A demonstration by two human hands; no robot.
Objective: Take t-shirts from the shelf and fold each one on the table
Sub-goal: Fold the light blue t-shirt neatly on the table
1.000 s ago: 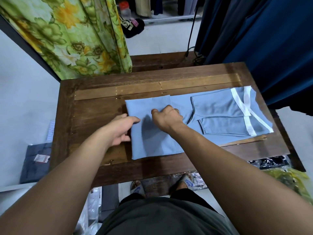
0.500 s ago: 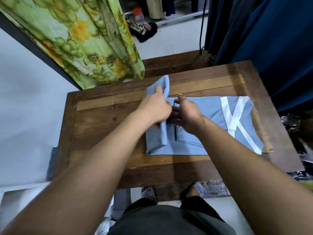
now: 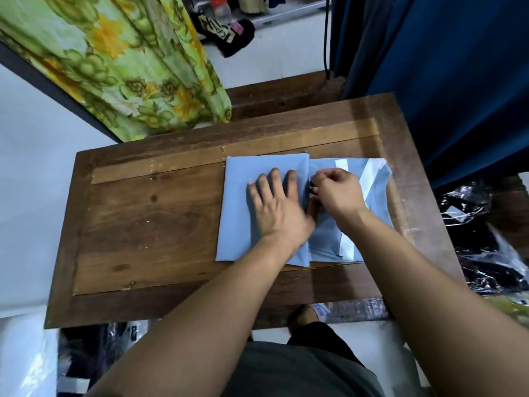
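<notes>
shirt (image 3: 240,213) lies folded, long side left-right | left hand (image 3: 276,207) flat on top | right hand (image 3: 335,193) curled, pinching fabric just beside it

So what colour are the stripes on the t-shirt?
White stripes on a light blue t-shirt, clear in the head view.

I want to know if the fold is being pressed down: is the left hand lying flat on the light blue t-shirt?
Yes, the left hand lies palm down with straight fingers on the folded panel of the light blue t-shirt.
</notes>
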